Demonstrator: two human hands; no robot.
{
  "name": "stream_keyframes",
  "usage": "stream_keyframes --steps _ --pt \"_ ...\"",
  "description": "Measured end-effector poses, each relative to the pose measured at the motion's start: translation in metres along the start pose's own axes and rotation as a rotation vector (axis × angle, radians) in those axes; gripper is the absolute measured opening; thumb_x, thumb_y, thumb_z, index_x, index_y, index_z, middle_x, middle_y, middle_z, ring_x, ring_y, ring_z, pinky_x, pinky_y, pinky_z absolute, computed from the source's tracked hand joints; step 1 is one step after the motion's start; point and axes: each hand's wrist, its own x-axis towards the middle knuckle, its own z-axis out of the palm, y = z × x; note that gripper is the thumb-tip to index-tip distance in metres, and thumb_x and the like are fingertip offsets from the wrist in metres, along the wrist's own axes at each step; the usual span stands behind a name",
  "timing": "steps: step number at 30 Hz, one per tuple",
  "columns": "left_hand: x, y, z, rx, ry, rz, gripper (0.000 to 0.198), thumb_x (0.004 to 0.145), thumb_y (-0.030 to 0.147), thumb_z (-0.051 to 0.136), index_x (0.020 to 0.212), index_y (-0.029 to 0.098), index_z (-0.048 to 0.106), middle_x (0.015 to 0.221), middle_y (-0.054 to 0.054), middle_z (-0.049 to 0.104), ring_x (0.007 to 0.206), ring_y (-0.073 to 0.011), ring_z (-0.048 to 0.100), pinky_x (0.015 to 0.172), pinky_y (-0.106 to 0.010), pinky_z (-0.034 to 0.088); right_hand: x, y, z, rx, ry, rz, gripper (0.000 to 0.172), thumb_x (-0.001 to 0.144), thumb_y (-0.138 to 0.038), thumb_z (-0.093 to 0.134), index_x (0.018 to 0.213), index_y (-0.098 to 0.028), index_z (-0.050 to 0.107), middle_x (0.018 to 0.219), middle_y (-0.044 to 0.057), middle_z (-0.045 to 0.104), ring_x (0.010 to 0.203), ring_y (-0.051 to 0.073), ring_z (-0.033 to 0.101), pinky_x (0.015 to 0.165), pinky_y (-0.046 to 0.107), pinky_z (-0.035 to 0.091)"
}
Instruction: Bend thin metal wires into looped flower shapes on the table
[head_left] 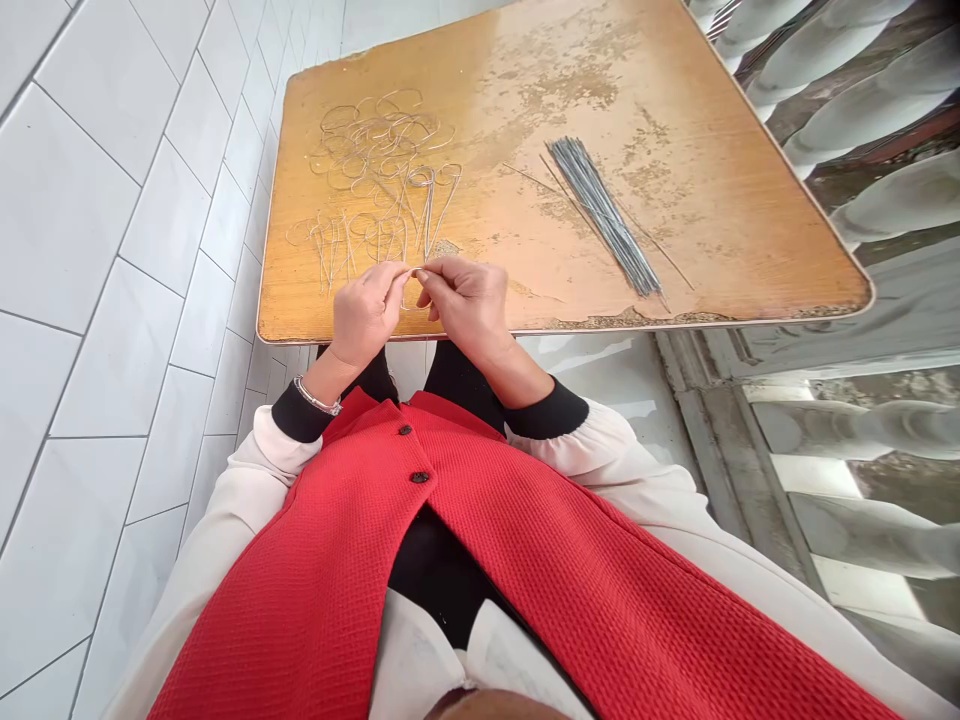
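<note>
the left hand [366, 312] and right hand [463, 302] were nearly closed, fingertips seemingly pinching a thin wire [413, 271] over a worn wooden tabletop [720, 240], beside bent wire loops [382, 170]. light and springy, it was best held near its end.

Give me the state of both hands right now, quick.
Left hand: closed, pinching a thin silver wire between thumb and fingers.
Right hand: closed, pinching the same wire.

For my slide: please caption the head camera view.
Left hand and right hand pinch thin wire over a worn wooden table beside wire loops.
</note>
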Motion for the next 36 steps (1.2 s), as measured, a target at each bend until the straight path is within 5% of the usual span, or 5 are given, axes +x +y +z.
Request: stream_keyframes --steps 9,16,24,30,36 --pt "0.010 -0.003 -0.004 -0.064 0.127 -0.076 0.009 0.095 0.022 0.062 0.091 0.024 0.070 0.080 0.002 0.069 0.081 -0.0111 0.067 0.071 -0.022 0.046 -0.002 -0.001 -0.013 0.352 -0.168 0.215 0.046 0.088 -0.064 0.066 0.088 -0.018 0.071 0.072 0.004 0.072 0.043 0.007 0.051 0.044 0.022 0.041" --pt "0.011 -0.005 -0.002 -0.161 0.093 -0.136 0.006 0.094 0.029 0.065 0.095 0.025 0.070 0.080 0.002 0.070 0.076 -0.0093 0.067 0.066 -0.020 0.048 -0.006 0.008 -0.007 0.426 -0.210 0.257 0.028 0.081 -0.040 0.080 0.093 -0.016 0.072 0.072 0.001 0.072 0.043 0.005 0.053 0.044 0.020 0.043" --pt "0.011 -0.009 -0.010 -0.427 -0.008 -0.362 0.044 0.100 0.059 0.043 0.106 0.022 0.067 0.084 -0.002 0.074 0.058 -0.0055 0.064 0.048 -0.017 0.042 -0.005 0.008 -0.005 0.475 -0.126 0.253 0.025 0.080 -0.038 0.081 0.085 -0.015 0.071 0.066 0.000 0.070 0.041 0.005 0.051 0.040 0.018 0.038" --pt "0.006 -0.002 -0.006 -0.565 -0.089 -0.450 0.014 0.097 0.030 0.062 0.092 0.017 0.064 0.076 0.003 0.070 0.052 -0.0014 0.058 0.047 -0.014 0.040 -0.005 0.007 -0.003 0.583 -0.175 0.318 0.031 0.071 -0.034 0.086 0.093 -0.017 0.071 0.067 -0.002 0.071 0.045 0.005 0.055 0.046 0.019 0.046" --pt "0.008 0.000 -0.007 -0.623 -0.084 -0.442 0.015 0.096 0.021 0.061 0.083 0.015 0.064 0.070 0.004 0.069 0.049 -0.0006 0.057 0.046 -0.014 0.038 -0.004 0.009 -0.006 0.589 -0.226 0.352 0.032 0.073 -0.028 0.085 0.099 -0.016 0.069 0.071 -0.001 0.072 0.049 0.006 0.059 0.051 0.020 0.050"
